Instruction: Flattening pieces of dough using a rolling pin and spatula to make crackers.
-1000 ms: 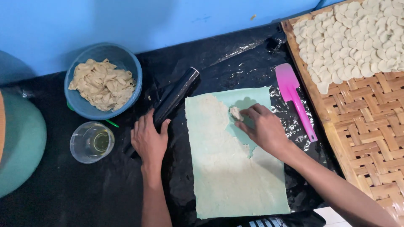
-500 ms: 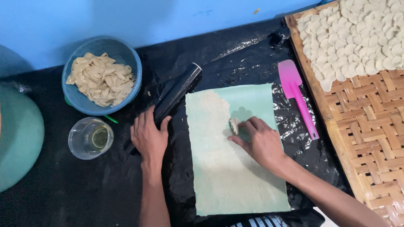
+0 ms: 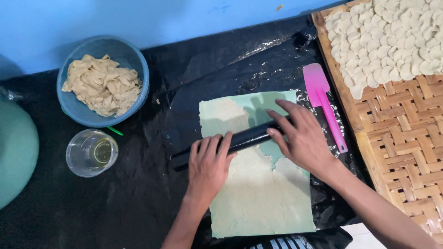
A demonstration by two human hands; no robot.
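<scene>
- So this looks like the rolling-out step: a thin, pale dough sheet (image 3: pixel 258 193) lies flat on black plastic (image 3: pixel 138 203), and a black rolling pin (image 3: pixel 230 143) sits across its upper half, tilted a bit, higher on the right end.
- Left hand (image 3: pixel 208 166) is flat on the pin near its left end, palm down, fingers spread and straight, pressing rather than wrapping.
- Right hand (image 3: pixel 302 138) is on the pin's right end, also open, fingers laid over the top of it. So neither hand is closed round anything.
- Above the pin the sheet is patchy: there's a torn-looking gap where the greenish mat (image 3: pixel 263 108) shows through, and the edge just right of the pin is ragged too.
- My guess for the next move: even pressure from both palms and a push of the pin up toward that thin top edge, gently, since that bit seems likely to tear more.
- Around the pin: pink spatula (image 3: pixel 323 106) just to its right, woven bamboo tray (image 3: pixel 401 152) further right with small cut dough rounds (image 3: pixel 392 41) piled on its far part.
- Up left of the pin, a blue bowl (image 3: pixel 134 60) of dough scraps (image 3: pixel 101 85); left of the pin, a clear cup (image 3: pixel 91 153) of what looks like oil.
</scene>
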